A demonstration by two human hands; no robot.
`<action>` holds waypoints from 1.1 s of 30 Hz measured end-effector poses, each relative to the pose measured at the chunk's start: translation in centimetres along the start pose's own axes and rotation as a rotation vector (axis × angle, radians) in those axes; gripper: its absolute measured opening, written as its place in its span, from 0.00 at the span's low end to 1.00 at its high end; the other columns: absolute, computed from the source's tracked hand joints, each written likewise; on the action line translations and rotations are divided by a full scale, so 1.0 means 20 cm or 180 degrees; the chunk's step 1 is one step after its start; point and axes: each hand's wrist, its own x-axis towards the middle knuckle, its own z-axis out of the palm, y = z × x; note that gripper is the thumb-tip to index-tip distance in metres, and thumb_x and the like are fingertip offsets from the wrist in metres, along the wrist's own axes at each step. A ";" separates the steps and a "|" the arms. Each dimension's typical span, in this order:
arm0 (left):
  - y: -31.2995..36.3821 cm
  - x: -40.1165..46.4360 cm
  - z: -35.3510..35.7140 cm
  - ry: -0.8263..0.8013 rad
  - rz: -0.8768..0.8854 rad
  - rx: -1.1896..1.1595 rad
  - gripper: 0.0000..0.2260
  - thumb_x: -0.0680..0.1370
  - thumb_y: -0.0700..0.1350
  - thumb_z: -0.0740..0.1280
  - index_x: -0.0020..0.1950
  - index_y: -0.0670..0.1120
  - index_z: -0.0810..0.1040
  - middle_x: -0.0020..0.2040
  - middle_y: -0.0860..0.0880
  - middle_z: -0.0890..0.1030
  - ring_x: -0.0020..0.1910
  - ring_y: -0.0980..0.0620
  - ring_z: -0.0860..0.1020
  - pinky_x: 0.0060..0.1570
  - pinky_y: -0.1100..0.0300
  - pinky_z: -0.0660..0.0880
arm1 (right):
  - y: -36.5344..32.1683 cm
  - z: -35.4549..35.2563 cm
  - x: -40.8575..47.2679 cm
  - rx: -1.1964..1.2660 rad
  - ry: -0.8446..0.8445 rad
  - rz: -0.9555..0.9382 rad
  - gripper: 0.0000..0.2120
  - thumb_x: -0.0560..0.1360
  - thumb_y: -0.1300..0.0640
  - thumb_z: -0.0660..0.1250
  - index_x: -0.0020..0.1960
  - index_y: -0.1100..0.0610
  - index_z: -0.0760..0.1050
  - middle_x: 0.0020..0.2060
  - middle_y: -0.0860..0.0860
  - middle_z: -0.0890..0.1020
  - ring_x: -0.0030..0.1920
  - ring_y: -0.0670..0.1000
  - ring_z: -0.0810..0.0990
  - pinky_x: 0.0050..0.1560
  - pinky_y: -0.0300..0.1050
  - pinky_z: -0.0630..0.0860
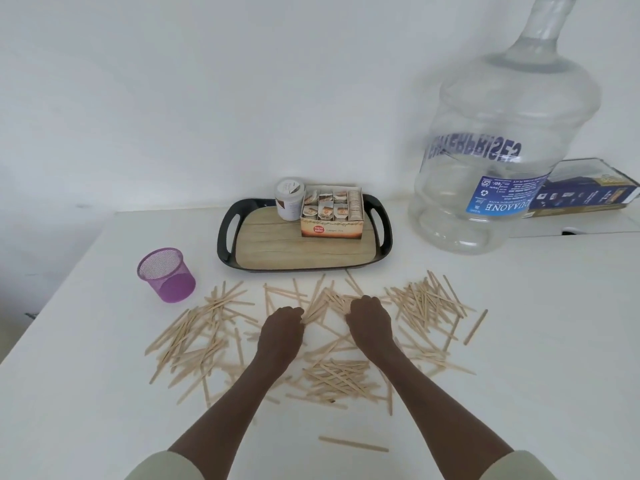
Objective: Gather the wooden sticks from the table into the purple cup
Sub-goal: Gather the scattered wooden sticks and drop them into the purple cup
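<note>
Several pale wooden sticks (426,303) lie scattered in loose heaps across the white table (554,375). A purple mesh cup (167,275) stands upright at the left, beyond the sticks, and looks empty. My left hand (281,329) and my right hand (370,322) rest knuckles-up in the middle of the spread, fingers curled down onto a small heap of sticks (325,304) between them. Both hands touch that heap; whether either one grips sticks is hidden by the fingers.
A black tray (228,244) with a wood-look base stands behind the sticks, carrying a tea box (330,221) and a white jar (289,199). A large clear water bottle (498,150) stands at the back right, a dark blue box (588,192) behind it.
</note>
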 end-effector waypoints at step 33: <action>0.32 -0.08 -0.21 0.0747 -0.0221 -0.2011 0.08 0.79 0.44 0.67 0.46 0.49 0.86 0.33 0.58 0.83 0.36 0.60 0.81 0.39 0.69 0.73 | -0.31 -0.26 -0.01 0.5165 0.0076 0.2069 0.06 0.76 0.70 0.67 0.42 0.65 0.82 0.38 0.58 0.84 0.37 0.54 0.82 0.44 0.49 0.83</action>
